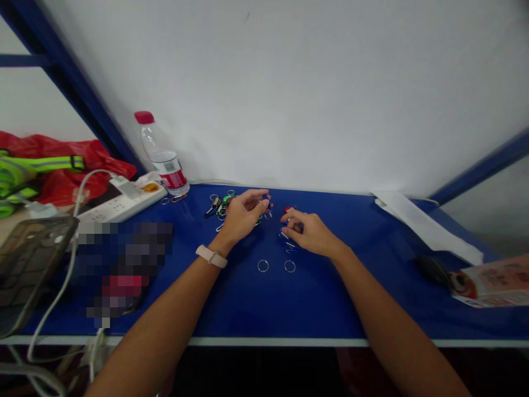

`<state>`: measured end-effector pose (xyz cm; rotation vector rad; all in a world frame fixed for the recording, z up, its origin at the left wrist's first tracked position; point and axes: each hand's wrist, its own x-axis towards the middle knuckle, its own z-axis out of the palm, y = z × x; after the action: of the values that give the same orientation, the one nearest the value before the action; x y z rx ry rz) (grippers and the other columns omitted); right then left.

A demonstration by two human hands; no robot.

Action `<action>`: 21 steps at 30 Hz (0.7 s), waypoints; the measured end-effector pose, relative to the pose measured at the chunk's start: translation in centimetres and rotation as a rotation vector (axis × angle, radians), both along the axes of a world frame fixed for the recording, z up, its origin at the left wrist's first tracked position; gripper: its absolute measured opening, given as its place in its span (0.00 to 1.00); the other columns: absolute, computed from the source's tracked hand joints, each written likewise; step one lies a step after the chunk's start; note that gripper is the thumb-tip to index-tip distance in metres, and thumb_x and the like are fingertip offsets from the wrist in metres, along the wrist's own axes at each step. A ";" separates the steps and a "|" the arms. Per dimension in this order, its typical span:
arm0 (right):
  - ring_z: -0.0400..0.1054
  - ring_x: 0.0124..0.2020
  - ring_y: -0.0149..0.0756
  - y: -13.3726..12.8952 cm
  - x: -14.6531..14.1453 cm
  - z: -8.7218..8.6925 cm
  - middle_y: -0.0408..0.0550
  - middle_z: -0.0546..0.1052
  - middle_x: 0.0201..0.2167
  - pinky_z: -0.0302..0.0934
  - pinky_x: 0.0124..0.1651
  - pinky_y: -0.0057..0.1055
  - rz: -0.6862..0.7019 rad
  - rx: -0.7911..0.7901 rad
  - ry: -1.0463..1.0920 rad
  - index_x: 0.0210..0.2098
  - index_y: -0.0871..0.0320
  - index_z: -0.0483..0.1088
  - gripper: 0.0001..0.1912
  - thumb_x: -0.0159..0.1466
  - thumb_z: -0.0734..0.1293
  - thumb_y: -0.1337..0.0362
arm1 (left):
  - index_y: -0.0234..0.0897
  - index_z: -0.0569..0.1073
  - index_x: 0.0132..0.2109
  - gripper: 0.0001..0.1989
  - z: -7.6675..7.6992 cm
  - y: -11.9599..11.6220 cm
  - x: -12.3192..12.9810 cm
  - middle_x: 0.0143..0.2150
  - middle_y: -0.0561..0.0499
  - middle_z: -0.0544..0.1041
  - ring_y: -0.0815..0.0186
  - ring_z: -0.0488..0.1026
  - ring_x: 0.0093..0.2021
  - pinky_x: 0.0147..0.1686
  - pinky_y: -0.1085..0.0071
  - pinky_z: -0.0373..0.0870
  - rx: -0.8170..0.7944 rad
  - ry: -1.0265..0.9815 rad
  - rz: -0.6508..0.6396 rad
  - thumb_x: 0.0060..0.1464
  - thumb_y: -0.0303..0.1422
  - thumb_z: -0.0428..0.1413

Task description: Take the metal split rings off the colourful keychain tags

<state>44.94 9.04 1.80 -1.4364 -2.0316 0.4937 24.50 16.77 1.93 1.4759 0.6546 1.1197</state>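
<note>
My left hand [244, 214], with a pale band on its wrist, is above the blue table. Its fingers are curled together near a small blue piece, too small to name. Under and beside that hand lies a cluster of key rings and carabiners [225, 205] in green, black and silver, partly hidden by it. My right hand [309, 232] is a little to the right, thumb and fingers closed over small blue and silver pieces [285, 236]. What it holds is hidden. Nearer to me lie two separate metal split rings, a left ring [263, 266] and a right ring [290, 267].
A water bottle [167, 165] stands at the back left, by an orange carabiner [179, 198] and a white power strip [118, 208]. A phone [31, 270] and cables are at left. Folded white paper [430, 229], a black mouse [432, 270] and a printed packet [496, 282] lie right.
</note>
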 end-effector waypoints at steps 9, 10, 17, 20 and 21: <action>0.65 0.27 0.31 -0.3 -1.4 0.2 0.45 0.77 0.30 0.59 0.33 0.30 -0.040 0.189 0.101 0.39 0.58 0.74 0.09 0.67 0.66 0.59 | 0.34 0.76 0.51 0.18 0.2 -0.5 0.1 0.50 0.40 0.82 0.62 0.80 0.47 0.51 0.59 0.77 -0.020 0.014 -0.117 0.56 0.35 0.64; 0.65 0.27 0.31 -0.3 -1.7 0.1 0.45 0.77 0.30 0.59 0.33 0.31 -0.053 0.199 0.112 0.38 0.57 0.74 0.09 0.67 0.67 0.58 | 0.34 0.76 0.51 0.17 0.2 -0.6 0.1 0.50 0.41 0.82 0.62 0.80 0.47 0.52 0.58 0.76 -0.016 0.012 -0.126 0.55 0.35 0.64; 0.65 0.25 0.33 -0.3 -2.6 -0.2 0.44 0.76 0.25 0.59 0.33 0.32 -0.114 0.255 0.111 0.32 0.56 0.74 0.11 0.68 0.65 0.58 | 0.35 0.76 0.52 0.18 -0.1 -0.4 0.3 0.51 0.41 0.81 0.61 0.79 0.49 0.55 0.57 0.74 0.023 -0.003 -0.130 0.55 0.35 0.64; 0.65 0.26 0.33 -0.2 -2.4 -0.2 0.44 0.77 0.27 0.60 0.33 0.32 -0.103 0.241 0.167 0.33 0.56 0.75 0.10 0.68 0.66 0.59 | 0.34 0.75 0.52 0.18 -0.1 -0.2 0.2 0.51 0.41 0.81 0.62 0.80 0.47 0.55 0.58 0.74 0.024 0.000 -0.089 0.55 0.35 0.63; 0.65 0.26 0.33 -0.2 -2.4 -0.2 0.44 0.78 0.27 0.60 0.33 0.32 -0.103 0.240 0.187 0.34 0.56 0.76 0.10 0.68 0.66 0.59 | 0.34 0.75 0.52 0.18 -0.1 -0.1 0.1 0.51 0.41 0.81 0.63 0.79 0.47 0.55 0.58 0.74 0.026 0.001 -0.073 0.55 0.35 0.63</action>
<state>42.56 8.81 1.56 -1.2917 -1.7923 0.3165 24.65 16.68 1.82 1.5100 0.5845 1.0754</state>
